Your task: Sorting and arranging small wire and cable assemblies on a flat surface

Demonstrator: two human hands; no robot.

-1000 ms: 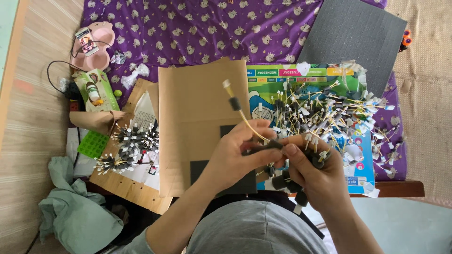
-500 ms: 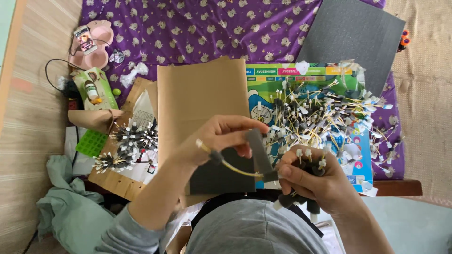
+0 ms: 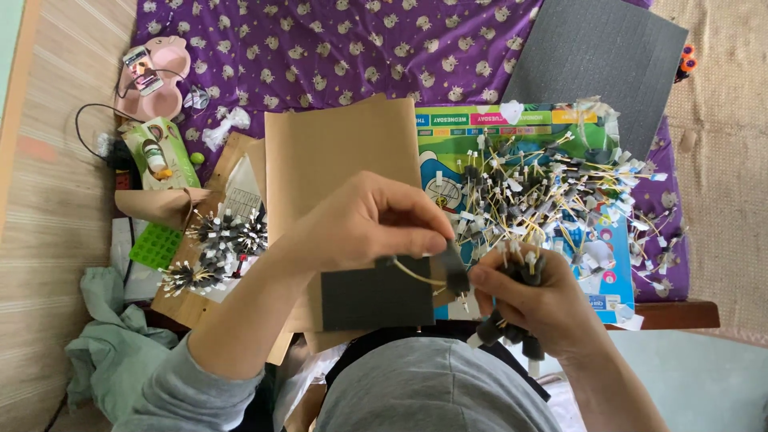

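My left hand [image 3: 370, 220] pinches a thin yellow wire with a black sleeve [image 3: 424, 276], held just above a black foam square [image 3: 372, 298] on a brown cardboard sheet [image 3: 340, 156]. My right hand [image 3: 528, 300] grips a bundle of black-sleeved wired parts [image 3: 512, 324], with its thumb touching the same black sleeve. A large loose pile of the same small wired parts [image 3: 552, 192] lies on a colourful printed board [image 3: 448, 164] just beyond my right hand.
Bundled finished parts [image 3: 216, 248] sit on cardboard at left beside a green tray [image 3: 156, 244]. A grey foam sheet [image 3: 596, 56] lies at the back right on a purple patterned cloth [image 3: 336, 44]. A pink holder with a phone [image 3: 148, 76] and a green carton [image 3: 160, 152] stand at left.
My left hand swung the yellow wire down from upright to lie between both hands over the black foam square. My right hand stayed holding its bundle.
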